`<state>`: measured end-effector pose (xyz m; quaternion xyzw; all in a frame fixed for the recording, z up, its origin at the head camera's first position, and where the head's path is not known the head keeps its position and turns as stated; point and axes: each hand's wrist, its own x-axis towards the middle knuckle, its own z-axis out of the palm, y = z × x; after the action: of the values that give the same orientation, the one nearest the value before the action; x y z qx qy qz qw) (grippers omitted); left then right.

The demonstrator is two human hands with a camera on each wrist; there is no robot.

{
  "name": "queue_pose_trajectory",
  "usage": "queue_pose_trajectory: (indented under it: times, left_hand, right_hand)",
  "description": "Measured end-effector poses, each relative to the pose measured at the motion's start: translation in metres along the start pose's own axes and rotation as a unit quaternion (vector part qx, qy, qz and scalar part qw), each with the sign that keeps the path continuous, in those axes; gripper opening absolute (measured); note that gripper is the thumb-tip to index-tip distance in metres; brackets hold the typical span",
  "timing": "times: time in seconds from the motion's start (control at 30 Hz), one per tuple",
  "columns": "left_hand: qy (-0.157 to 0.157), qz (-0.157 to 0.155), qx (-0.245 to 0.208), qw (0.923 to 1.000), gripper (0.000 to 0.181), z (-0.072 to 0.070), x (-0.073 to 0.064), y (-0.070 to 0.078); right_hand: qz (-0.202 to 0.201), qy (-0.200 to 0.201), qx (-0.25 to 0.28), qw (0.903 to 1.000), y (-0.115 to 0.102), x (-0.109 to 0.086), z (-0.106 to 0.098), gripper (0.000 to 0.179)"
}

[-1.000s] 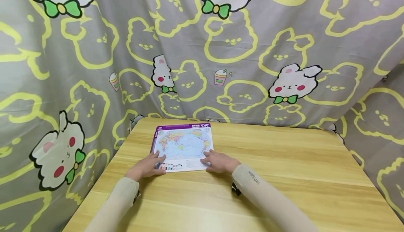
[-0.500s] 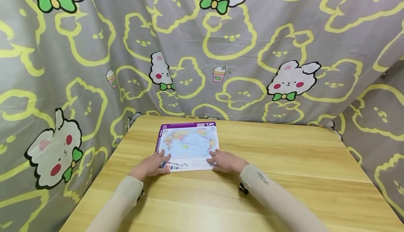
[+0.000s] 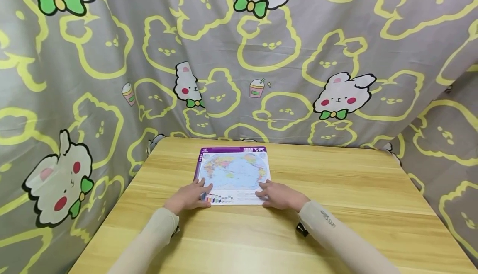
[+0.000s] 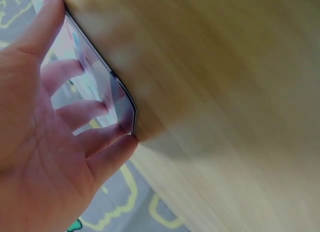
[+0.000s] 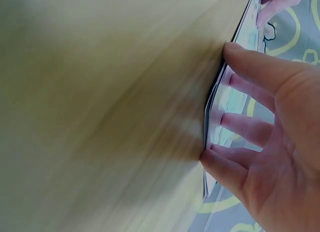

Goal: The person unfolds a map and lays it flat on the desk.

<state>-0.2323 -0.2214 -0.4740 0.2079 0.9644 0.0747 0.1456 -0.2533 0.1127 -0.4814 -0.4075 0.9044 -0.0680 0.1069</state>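
A thin world map (image 3: 235, 172) with a purple top border lies on the wooden table. At its near left corner rests my left hand (image 3: 188, 195), fingers spread on the printed face. The left wrist view has the thumb at the near edge and the little finger (image 4: 115, 157) at the corner. My right hand (image 3: 281, 195) touches the near right corner likewise, its thumb (image 5: 245, 59) along the near edge. Seen edge-on in the right wrist view, the map's rim (image 5: 206, 122) looks layered. Both palms stay raised off the surface.
The wooden table (image 3: 347, 199) stretches far to the right of the map. Grey fabric with yellow outlines and cartoon rabbits (image 3: 341, 95) hangs behind the table and down both sides. Pale sleeves (image 3: 149, 236) cover both forearms.
The map has slid to the right across the table, with both hands moving along at its near corners. The head view has shifted slightly.
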Motion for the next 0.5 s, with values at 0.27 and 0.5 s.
queue_pose_trajectory:
  times: [0.27, 0.5]
  left_hand:
    - [0.002, 0.014, 0.017, 0.9998, 0.068, 0.002, 0.012, 0.011]
    - [0.007, 0.026, 0.022, 0.9994, 0.067, 0.002, 0.020, 0.023]
  right_hand:
    - [0.006, 0.010, 0.008, 0.9999, 0.007, -0.016, 0.001, 0.041]
    - [0.012, 0.012, 0.010, 0.9998, 0.015, -0.029, 0.002, 0.042]
